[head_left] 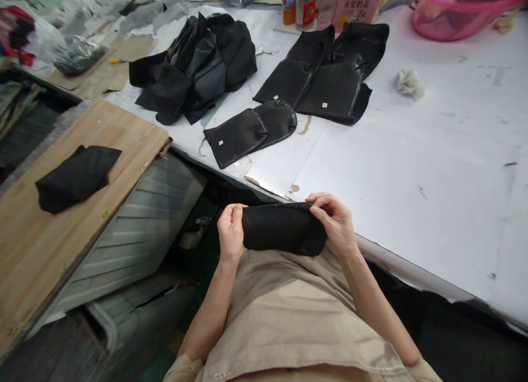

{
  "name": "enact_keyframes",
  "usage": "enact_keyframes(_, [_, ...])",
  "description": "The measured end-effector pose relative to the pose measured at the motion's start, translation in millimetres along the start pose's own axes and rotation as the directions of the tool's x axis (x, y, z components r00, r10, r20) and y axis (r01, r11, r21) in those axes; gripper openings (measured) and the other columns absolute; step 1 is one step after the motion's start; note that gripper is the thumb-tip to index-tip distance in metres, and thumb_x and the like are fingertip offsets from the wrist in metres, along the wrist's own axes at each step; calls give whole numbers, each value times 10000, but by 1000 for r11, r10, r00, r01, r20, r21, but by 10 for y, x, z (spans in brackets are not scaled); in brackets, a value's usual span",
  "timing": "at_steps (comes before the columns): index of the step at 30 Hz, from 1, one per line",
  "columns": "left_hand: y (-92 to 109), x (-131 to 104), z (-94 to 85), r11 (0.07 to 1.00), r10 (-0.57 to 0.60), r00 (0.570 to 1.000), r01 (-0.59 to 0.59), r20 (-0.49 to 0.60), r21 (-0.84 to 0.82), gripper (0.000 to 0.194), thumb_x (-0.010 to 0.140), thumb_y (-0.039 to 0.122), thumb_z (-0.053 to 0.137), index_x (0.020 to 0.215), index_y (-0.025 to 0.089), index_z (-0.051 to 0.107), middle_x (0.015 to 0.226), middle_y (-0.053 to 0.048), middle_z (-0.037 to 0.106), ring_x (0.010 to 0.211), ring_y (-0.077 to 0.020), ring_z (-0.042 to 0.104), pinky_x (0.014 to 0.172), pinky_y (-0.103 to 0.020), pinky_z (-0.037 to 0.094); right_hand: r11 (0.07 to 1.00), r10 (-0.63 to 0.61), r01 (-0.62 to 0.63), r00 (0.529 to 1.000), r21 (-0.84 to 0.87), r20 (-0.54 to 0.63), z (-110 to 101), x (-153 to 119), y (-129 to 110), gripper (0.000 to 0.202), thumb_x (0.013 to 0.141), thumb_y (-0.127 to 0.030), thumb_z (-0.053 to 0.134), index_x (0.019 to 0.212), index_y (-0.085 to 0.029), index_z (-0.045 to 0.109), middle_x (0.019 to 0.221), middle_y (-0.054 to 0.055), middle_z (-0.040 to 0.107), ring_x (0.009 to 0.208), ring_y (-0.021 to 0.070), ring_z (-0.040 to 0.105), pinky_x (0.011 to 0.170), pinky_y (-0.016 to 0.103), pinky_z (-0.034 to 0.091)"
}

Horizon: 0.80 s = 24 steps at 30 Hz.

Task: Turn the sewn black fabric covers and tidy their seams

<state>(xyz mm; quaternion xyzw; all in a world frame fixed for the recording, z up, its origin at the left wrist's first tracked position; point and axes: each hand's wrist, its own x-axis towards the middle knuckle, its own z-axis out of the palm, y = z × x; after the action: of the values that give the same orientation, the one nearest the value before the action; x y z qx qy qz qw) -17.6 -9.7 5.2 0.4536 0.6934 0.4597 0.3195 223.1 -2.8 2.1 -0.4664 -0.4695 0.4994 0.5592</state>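
Between my two hands, at the table's front edge, a flat black fabric or leather-like piece point(284, 228) is stretched out. My left hand point(231, 231) pinches its left end, thumb on top. At its upper right corner my right hand point(333, 220) grips with thumb and fingers. Beyond it on the white table lies a pair of overlapping black flat pieces point(237, 137), one bearing a small white tag. Similar black pieces with white tags point(330, 88) are stacked farther back. A crumpled heap of black pieces point(202, 68) sits to their left.
On the left, a wooden board point(94, 145) carries one folded black piece point(76, 176). A pink basket point(454, 19) stands at the back right, near a crumpled white wad point(410, 84). Jars point(306, 8) and a pink box point(358, 8) line the back. The white table point(412, 178) spreads right.
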Motion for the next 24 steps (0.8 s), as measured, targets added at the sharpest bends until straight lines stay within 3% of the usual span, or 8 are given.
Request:
enact_keyframes(5, [-16,2,-18,1000,3,1000,-3,-14,-20,283,926,423,538,862,180,668,813,-26,655,795,-170,605,708,-241,449,992,112,-113,994,51,9,-22,-9,27,178,854,-400,689,877,-239,615,980,41,691,958,214,629,888,365,477])
enact_keyframes(11, [47,-11,-19,998,52,998,-52,-28,22,284,933,426,529,860,188,667,822,-29,661,809,-173,614,718,-242,449,985,90,-74,991,-156,95,-58,-21,26,239,751,-364,791,821,-227,608,1027,40,670,1013,235,603,900,356,447])
enact_keyframes(15, [38,-12,-19,997,70,997,-69,-43,40,280,936,419,531,848,188,663,806,-22,652,797,-170,605,730,-244,443,990,106,-102,994,-95,39,-43,-24,10,312,742,-350,798,933,-240,577,1015,31,661,918,206,607,828,335,465])
enact_keyframes(19, [29,-17,-24,996,82,996,-81,-35,44,282,939,419,528,856,188,667,805,-22,651,796,-170,603,742,-250,444,974,119,-110,992,-200,33,-17,-36,-15,186,785,-347,748,825,-227,610,891,13,652,846,195,579,791,325,444])
enact_keyframes(24, [7,-27,-15,997,61,998,-60,-21,41,296,936,438,530,847,185,657,804,-27,649,791,-172,602,727,-249,448,988,131,-137,988,-75,-88,60,-66,7,174,821,-348,712,769,-221,606,845,7,649,822,186,572,778,315,431])
